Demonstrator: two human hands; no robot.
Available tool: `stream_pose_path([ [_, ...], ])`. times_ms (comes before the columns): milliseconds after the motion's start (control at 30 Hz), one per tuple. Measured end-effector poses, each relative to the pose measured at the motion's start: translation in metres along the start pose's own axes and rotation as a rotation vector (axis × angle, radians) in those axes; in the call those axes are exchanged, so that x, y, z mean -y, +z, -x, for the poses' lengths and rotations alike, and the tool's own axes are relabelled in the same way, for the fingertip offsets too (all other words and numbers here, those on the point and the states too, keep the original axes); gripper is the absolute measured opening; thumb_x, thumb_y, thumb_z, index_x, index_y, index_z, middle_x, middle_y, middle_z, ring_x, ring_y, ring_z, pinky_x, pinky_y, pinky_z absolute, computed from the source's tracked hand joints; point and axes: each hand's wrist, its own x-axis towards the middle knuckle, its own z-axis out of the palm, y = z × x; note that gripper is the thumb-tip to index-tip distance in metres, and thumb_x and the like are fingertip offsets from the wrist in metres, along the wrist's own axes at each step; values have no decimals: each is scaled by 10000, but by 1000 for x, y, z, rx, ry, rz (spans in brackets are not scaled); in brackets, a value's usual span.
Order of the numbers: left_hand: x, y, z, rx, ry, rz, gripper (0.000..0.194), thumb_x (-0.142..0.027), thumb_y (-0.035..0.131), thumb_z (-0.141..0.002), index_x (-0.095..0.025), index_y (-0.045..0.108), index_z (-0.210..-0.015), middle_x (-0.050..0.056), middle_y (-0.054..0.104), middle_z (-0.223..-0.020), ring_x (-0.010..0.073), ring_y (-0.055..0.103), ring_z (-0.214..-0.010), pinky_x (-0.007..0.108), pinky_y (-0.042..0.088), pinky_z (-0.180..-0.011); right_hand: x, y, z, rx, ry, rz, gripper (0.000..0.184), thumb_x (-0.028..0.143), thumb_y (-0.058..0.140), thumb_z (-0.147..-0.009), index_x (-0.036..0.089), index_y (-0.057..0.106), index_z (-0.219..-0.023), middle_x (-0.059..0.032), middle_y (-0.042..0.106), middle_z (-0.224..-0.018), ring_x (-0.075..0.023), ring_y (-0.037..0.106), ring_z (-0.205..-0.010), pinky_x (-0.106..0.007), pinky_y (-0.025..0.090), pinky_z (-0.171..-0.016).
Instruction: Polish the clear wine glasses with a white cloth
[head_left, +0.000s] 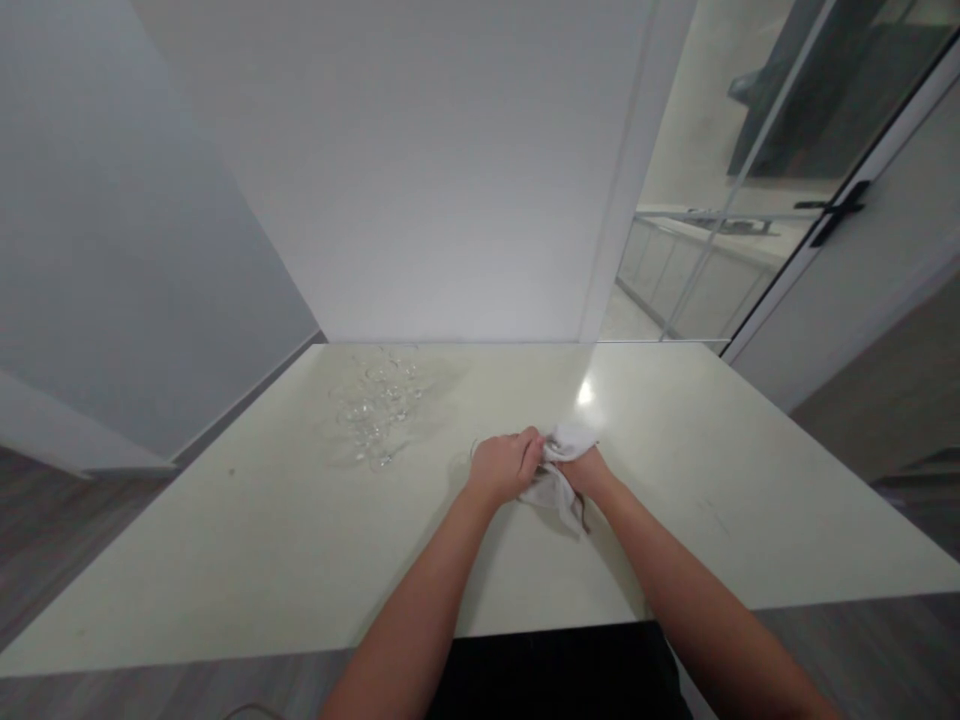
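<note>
My left hand [506, 467] is closed, its fingers wrapped round what looks like a clear glass; only a faint curved edge shows beside the wrist side, and the rest is hidden. Against it, my right hand [586, 470] grips a white cloth [574, 440] that is bunched around its fingers. A loose end of the cloth hangs down between my two forearms, over the table. To the left, several clear glasses [375, 410] are grouped together on the tabletop; their outlines overlap and are hard to separate.
The pale table [225, 560] reaches a white wall panel [450, 200] at its far edge. At the right stands a glazed door with a black handle [840, 212], and a kitchen counter [675, 260] shows through the glass. Grey flooring lies beyond the table's sides.
</note>
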Motion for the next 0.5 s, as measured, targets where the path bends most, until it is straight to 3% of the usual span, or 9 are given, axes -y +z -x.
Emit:
stream_pose_path([
  [67, -1, 0, 0, 49, -6, -6, 510, -426, 123, -1008, -236, 597, -1003, 56, 680, -756, 225, 676, -720, 293, 426, -583, 2, -1, 2, 15, -17, 179, 188, 366, 594, -796, 209, 687, -750, -101, 709, -833, -248, 624, -830, -351, 450, -842],
  [167, -3, 1, 0, 77, -13, -12, 525, -432, 111, -1006, -236, 598, -1017, 62, 682, -749, 229, 682, -719, 295, 431, -583, 4, 1, 2, 46, -23, 223, 213, 387, 595, -805, 198, 677, -751, -95, 696, -792, -234, 617, -788, -334, 451, -812],
  [367, -3, 2, 0, 8, -59, -34, 483, -467, 148, -1000, -236, 571, -1036, 56, 704, -824, 221, 685, -738, 294, 426, -607, 3, 2, -5, 237, -10, -252, 237, 377, 537, -844, 200, 694, -853, -44, 730, -911, -204, 641, -853, -316, 481, -846],
  [500, -3, 2, 1, -3, -48, 36, 438, -464, 193, -998, -237, 565, -1045, 47, 709, -875, 204, 677, -774, 282, 413, -625, 4, -2, -6, 267, 0, -366, 250, 389, 554, -815, 202, 712, -863, -40, 739, -953, -210, 647, -902, -330, 473, -904],
])
